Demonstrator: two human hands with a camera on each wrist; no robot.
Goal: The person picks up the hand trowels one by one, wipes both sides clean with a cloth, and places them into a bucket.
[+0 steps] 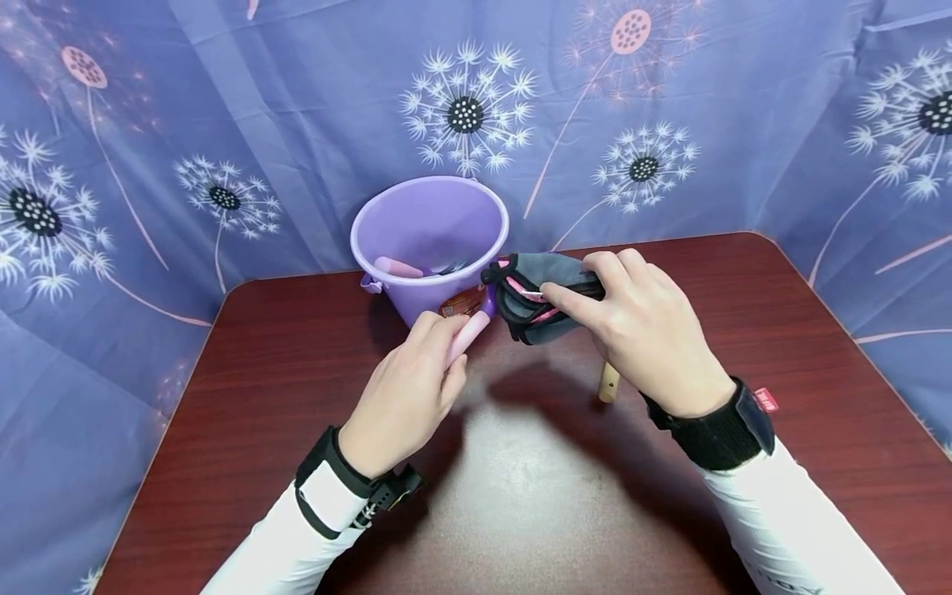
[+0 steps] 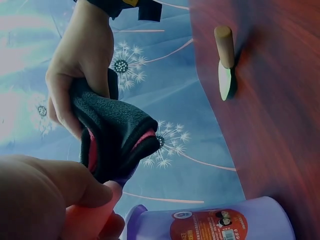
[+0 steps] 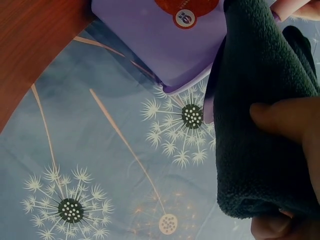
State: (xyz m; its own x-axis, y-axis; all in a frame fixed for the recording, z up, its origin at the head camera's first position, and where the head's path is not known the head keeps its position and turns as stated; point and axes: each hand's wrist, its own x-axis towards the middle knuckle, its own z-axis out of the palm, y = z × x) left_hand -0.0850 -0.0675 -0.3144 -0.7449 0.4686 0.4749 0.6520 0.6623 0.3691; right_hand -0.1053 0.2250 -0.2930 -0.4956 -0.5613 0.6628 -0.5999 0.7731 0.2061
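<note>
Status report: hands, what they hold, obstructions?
Left hand grips pink cylindrical handle. Right hand holds dark grey, pink-lined fuzzy cloth. Purple plastic bucket close beyond, nothing visibly blocking.

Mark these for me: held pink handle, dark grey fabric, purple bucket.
Held pink handle (image 1: 468,337): head view, middle of its exposed length.
Dark grey fabric (image 2: 115,111): left wrist view, its fuzzy outer face.
Purple bucket (image 1: 427,219): head view, inner back wall.

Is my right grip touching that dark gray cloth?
Touching: the right wrist view shows your right grip holding the dark gray cloth, skin against fuzzy fabric.
</note>
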